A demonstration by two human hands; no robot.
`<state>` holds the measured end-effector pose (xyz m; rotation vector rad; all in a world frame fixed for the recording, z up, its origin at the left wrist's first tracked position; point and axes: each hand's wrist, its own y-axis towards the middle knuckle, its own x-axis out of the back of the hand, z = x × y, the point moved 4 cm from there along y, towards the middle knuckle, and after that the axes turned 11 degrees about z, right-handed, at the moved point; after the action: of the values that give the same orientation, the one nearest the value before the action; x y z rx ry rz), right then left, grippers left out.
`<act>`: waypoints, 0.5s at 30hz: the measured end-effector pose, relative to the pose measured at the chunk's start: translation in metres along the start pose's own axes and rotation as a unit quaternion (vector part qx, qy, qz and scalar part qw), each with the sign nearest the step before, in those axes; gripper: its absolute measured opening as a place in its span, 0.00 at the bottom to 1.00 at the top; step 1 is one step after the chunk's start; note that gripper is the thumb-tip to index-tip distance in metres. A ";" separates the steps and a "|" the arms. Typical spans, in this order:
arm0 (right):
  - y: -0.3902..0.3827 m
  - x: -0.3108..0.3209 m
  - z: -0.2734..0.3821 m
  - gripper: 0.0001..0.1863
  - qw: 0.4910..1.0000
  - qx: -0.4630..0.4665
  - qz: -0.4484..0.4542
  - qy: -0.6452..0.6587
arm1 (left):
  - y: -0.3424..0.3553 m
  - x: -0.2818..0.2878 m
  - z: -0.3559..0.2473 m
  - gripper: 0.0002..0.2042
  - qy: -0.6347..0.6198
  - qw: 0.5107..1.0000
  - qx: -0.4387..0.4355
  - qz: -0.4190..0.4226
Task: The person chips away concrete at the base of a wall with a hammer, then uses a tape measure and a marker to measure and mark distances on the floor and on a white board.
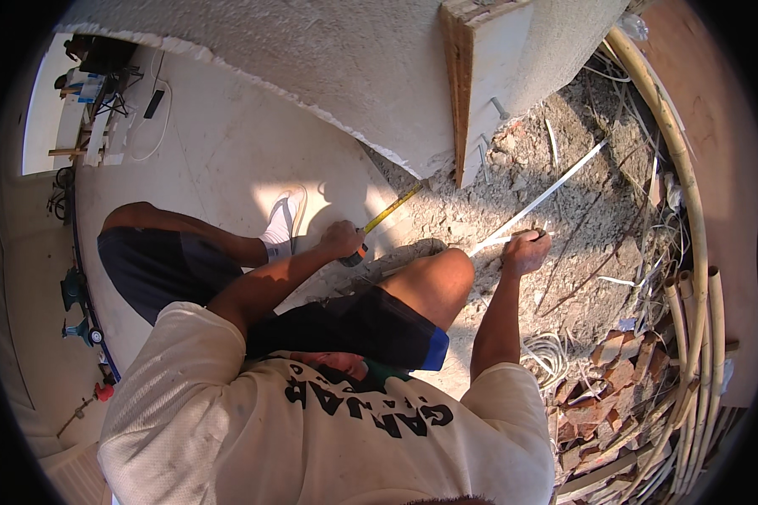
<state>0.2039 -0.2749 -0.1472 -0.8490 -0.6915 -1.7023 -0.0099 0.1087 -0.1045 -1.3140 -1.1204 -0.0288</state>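
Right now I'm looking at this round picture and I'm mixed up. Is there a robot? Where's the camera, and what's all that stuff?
There's no robot here, just a person using two bare hands. The camera is worn on the person's head and looks down, so you see their own legs and shirt. Its lens is very wide, which makes straight edges look bent.

The left hand holds a tape measure, with its yellow blade pulled out. The right hand is near the lower end of a white strip; I can't tell exactly what its fingers grip.

The ground on the right is rough and stony. Over there you'll also see broken bricks, a pale coil and long poles.
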 end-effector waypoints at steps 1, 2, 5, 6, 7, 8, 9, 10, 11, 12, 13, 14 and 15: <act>0.000 0.000 -0.001 0.12 1.000 0.002 0.000 -0.002 | 0.000 0.000 -0.001 0.19 0.001 1.000 0.003 0.002; 0.000 -0.001 -0.003 0.12 1.000 0.007 -0.003 -0.005 | -0.001 0.000 -0.002 0.19 0.002 1.000 0.006 0.003; 0.001 -0.001 -0.004 0.12 1.000 -0.001 -0.004 -0.009 | -0.002 0.003 -0.005 0.19 -0.005 1.000 0.004 0.023; 0.000 0.004 0.004 0.12 1.000 -0.017 0.003 -0.003 | -0.002 0.003 -0.004 0.19 -0.009 1.000 0.003 0.017; -0.001 0.006 0.008 0.12 0.999 -0.033 0.010 0.003 | -0.003 0.003 -0.002 0.20 -0.013 1.000 0.003 0.011; -0.001 0.003 0.006 0.13 0.999 -0.044 0.024 0.007 | -0.003 0.003 -0.001 0.20 -0.016 1.000 0.003 0.004; -0.001 0.002 0.002 0.14 0.998 -0.054 0.037 0.011 | -0.002 0.002 0.000 0.20 -0.015 1.000 -0.001 0.003; -0.001 0.001 0.000 0.15 0.997 -0.065 0.050 0.014 | -0.001 0.001 0.001 0.20 -0.013 1.000 -0.005 0.002; -0.001 0.000 -0.001 0.15 0.997 -0.058 0.048 0.016 | -0.001 0.001 0.003 0.20 -0.011 1.000 -0.008 0.001; -0.001 0.000 0.000 0.15 0.997 -0.052 0.046 0.016 | -0.001 0.001 0.003 0.20 -0.013 1.000 -0.006 0.003; -0.002 0.001 0.000 0.15 0.998 -0.045 0.044 0.017 | -0.001 0.000 0.003 0.20 -0.014 1.000 -0.004 0.006; -0.002 0.001 0.000 0.15 0.998 -0.046 0.046 0.013 | -0.001 0.000 0.002 0.20 -0.016 1.000 -0.002 0.009; -0.001 0.002 0.000 0.15 0.998 -0.046 0.046 0.009 | -0.001 0.001 0.001 0.20 -0.016 1.000 -0.002 0.011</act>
<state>0.2029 -0.2757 -0.1460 -0.9154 -0.5558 -1.6669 -0.0100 0.1096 -0.1035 -1.3331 -1.1337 0.0061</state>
